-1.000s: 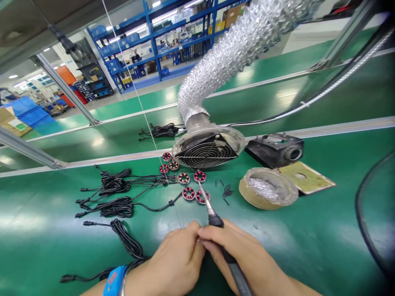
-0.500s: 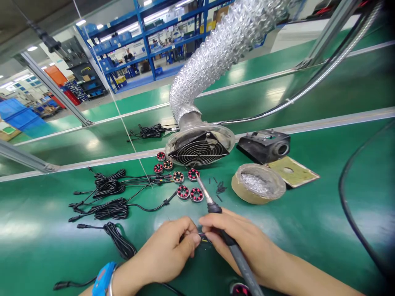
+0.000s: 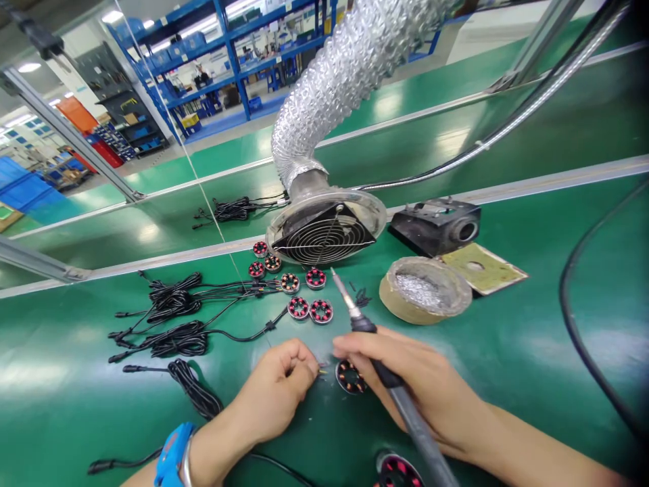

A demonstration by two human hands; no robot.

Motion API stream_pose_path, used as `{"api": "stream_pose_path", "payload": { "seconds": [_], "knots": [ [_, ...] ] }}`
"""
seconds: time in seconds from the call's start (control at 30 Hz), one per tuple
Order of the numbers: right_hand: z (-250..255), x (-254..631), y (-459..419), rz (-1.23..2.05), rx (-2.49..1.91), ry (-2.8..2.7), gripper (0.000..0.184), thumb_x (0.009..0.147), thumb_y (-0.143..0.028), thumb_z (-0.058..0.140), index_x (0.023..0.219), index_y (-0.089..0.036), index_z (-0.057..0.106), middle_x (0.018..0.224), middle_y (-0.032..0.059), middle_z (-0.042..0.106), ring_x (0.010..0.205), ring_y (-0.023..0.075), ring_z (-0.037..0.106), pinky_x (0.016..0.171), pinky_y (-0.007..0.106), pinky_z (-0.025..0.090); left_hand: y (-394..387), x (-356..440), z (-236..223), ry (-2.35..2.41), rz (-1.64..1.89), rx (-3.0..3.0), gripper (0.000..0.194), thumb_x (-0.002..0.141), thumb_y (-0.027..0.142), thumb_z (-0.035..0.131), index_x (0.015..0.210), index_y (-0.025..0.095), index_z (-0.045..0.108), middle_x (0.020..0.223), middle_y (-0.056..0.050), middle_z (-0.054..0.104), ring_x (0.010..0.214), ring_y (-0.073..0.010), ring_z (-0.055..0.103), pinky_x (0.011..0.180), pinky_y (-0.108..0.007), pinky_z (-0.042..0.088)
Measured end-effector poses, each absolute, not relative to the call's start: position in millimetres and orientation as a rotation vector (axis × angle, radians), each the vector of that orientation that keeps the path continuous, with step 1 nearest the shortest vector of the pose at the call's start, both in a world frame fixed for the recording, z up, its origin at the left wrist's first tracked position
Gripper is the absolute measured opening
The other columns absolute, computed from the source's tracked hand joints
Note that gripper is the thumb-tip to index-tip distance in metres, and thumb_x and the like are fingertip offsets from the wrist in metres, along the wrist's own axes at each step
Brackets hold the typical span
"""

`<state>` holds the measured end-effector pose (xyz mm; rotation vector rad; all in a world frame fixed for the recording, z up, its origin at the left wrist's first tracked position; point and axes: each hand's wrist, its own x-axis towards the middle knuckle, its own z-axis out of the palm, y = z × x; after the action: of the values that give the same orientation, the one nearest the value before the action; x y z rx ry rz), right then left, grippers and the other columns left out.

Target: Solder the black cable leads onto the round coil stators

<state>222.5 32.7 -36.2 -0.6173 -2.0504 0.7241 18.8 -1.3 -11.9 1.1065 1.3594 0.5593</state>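
Note:
My right hand [image 3: 416, 379] is closed around a soldering iron [image 3: 405, 399], its bare tip pointing up and away from me. Just under those fingers lies a ring-shaped motor stator [image 3: 351, 377] with copper windings, partly covered by the hand; whether they touch I cannot tell. My left hand [image 3: 278, 389] pinches thin coloured wire ends [image 3: 322, 370] that stick out past the fingertips, a short gap left of that stator. A black cable [image 3: 284, 468] runs out below my left wrist. Close to me at the bottom edge sits a stator with red windings [image 3: 398, 471].
Several stators [image 3: 321, 311] and coiled black cables [image 3: 180, 338] lie ahead and left. A fume extractor [image 3: 327, 233] hangs beyond them. On the right are a round tub of metal shavings [image 3: 424, 291], a black iron holder [image 3: 437, 226], a yellow sponge [image 3: 481, 268] and small black tubes [image 3: 362, 297].
My hands have moved apart, the left one going left with the wire ends. The copper-wound stator now shows beside my right fingers. The view has shifted slightly.

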Motion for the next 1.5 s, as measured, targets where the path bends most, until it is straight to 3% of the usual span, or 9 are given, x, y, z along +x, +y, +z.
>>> {"api": "stream_pose_path", "payload": {
  "seconds": [0.13,0.27,0.43,0.6,1.0,1.5],
  "knots": [
    [-18.2,238.6,30.3,0.674,-0.781,-2.022,0.041,0.096,-0.014,0.049,0.135,-0.027,0.049,0.085,0.0006,0.068,0.066,0.0141,0.064,0.059,0.023,0.052,-0.2,18.1,-10.7,1.392,0.538,1.097,0.028,0.084,0.045,0.054,0.074,0.019,0.047,0.056,0.008,0.036,0.051,-0.0084,0.029,0.05,-0.022,0.021],
    [-12.8,250.9,28.4,0.685,-0.862,-2.062,0.027,0.094,-0.02,0.052,0.118,-0.03,0.058,0.092,0.0031,0.07,0.072,0.0179,0.067,0.053,0.024,0.051,0.9,17.7,-10.9,1.393,0.529,1.094,0.024,0.085,0.041,0.052,0.076,0.019,0.048,0.056,0.008,0.036,0.052,-0.0086,0.028,0.05,-0.022,0.021],
    [-17.7,249.5,27.0,0.891,-0.893,-1.932,0.012,0.093,-0.019,0.05,0.099,-0.028,0.056,0.061,-0.0056,0.056,0.046,0.0124,0.05,0.042,0.022,0.042,1.0,18.2,-10.4,1.394,0.519,1.102,0.026,0.086,0.042,0.051,0.076,0.019,0.048,0.057,0.008,0.035,0.051,-0.0085,0.028,0.05,-0.022,0.02],
    [-18.7,243.5,24.0,0.988,-0.95,-1.809,0.008,0.094,-0.026,0.051,0.091,-0.024,0.059,0.056,-0.0047,0.05,0.044,0.0122,0.043,0.042,0.024,0.035,2.0,18.9,-8.4,1.384,0.509,1.102,0.03,0.087,0.048,0.051,0.077,0.019,0.047,0.056,0.009,0.035,0.051,-0.0084,0.028,0.049,-0.022,0.02],
    [-22.4,243.0,22.0,1.003,-0.964,-1.77,0.012,0.095,-0.031,0.052,0.091,-0.024,0.06,0.059,-0.0034,0.052,0.046,0.0125,0.043,0.043,0.024,0.035,1.3,18.1,-9.1,1.372,0.518,1.098,0.033,0.087,0.051,0.053,0.078,0.019,0.048,0.057,0.008,0.034,0.052,-0.0086,0.027,0.049,-0.021,0.021],
    [-16.7,247.5,25.3,0.934,-0.918,-1.91,0.011,0.09,-0.018,0.051,0.095,-0.025,0.059,0.063,-0.0027,0.058,0.047,0.0137,0.052,0.043,0.024,0.043,-1.2,19.6,-10.2,1.392,0.504,1.14,0.032,0.091,0.048,0.05,0.079,0.019,0.048,0.059,0.008,0.034,0.052,-0.0083,0.028,0.049,-0.021,0.021]
  ]
}}
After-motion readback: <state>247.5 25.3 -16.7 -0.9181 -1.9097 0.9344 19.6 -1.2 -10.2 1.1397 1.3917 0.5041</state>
